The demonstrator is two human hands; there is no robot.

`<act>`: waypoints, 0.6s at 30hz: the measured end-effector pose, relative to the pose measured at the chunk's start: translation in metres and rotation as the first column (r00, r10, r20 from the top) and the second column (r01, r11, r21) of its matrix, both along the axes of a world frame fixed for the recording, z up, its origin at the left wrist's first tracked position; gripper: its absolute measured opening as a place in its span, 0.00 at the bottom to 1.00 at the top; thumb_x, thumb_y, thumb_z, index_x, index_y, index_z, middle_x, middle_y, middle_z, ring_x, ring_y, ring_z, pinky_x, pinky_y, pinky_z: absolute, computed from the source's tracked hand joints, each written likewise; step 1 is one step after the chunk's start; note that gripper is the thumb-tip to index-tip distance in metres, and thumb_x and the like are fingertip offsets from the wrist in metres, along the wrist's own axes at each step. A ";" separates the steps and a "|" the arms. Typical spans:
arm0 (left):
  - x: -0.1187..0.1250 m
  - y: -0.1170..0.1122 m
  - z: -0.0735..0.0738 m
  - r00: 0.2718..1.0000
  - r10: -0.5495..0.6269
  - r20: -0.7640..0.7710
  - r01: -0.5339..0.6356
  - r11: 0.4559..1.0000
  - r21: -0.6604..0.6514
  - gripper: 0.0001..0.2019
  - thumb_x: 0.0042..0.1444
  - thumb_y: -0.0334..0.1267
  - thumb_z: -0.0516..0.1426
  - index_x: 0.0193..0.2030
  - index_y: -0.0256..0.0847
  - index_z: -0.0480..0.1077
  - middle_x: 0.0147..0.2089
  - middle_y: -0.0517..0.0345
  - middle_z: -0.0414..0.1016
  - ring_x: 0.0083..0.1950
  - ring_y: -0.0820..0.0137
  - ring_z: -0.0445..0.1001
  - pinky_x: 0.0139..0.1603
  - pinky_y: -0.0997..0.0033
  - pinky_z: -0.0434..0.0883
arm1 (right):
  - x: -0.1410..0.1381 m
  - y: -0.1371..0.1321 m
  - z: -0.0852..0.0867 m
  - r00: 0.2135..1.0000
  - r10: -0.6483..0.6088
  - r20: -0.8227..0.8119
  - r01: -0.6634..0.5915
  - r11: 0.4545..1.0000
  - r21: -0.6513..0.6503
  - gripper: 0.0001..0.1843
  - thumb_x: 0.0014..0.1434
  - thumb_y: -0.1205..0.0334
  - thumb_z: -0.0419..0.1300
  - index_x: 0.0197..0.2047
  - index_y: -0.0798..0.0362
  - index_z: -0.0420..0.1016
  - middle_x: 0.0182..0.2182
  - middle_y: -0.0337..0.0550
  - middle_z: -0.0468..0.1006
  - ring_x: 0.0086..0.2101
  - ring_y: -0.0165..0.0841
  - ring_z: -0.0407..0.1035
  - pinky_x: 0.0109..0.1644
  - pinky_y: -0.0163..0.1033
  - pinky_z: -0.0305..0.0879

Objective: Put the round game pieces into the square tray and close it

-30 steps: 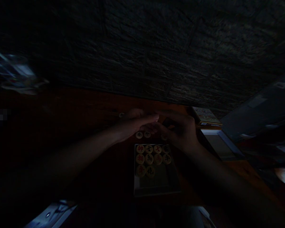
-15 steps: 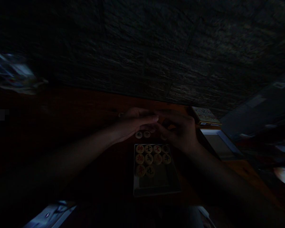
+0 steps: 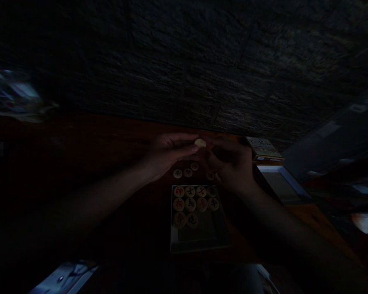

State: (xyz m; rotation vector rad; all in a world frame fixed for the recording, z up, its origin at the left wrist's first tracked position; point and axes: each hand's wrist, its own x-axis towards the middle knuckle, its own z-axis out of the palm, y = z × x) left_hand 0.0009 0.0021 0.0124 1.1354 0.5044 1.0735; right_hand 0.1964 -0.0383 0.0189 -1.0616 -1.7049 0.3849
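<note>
The dim wooden bench (image 3: 95,139) runs along a dark stone wall (image 3: 184,61). Toward its near edge lies a shallow open box (image 3: 202,241), with ten round chess pieces (image 3: 190,204) in rows at its far end. Beyond the box, close to the bench's far edge, the left hand (image 3: 165,153) has its fingers (image 3: 187,149) clamped on a pale disc (image 3: 200,143), held clear of the bench. The right hand (image 3: 233,167) is just beside it, its fingers curled. I cannot tell whether they grip anything. Four loose pieces (image 3: 188,172) lie between the hands and the box.
</note>
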 end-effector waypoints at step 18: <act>-0.001 -0.005 -0.003 0.965 0.181 -0.192 -0.139 0.968 0.210 0.19 0.49 0.38 0.75 0.49 0.42 0.85 0.48 0.50 0.88 0.46 0.60 0.86 0.48 0.61 0.82 | -0.011 0.000 0.006 0.945 0.012 -0.327 -0.105 0.957 -0.269 0.20 0.51 0.46 0.78 0.37 0.53 0.86 0.29 0.44 0.86 0.24 0.32 0.77 0.24 0.33 0.73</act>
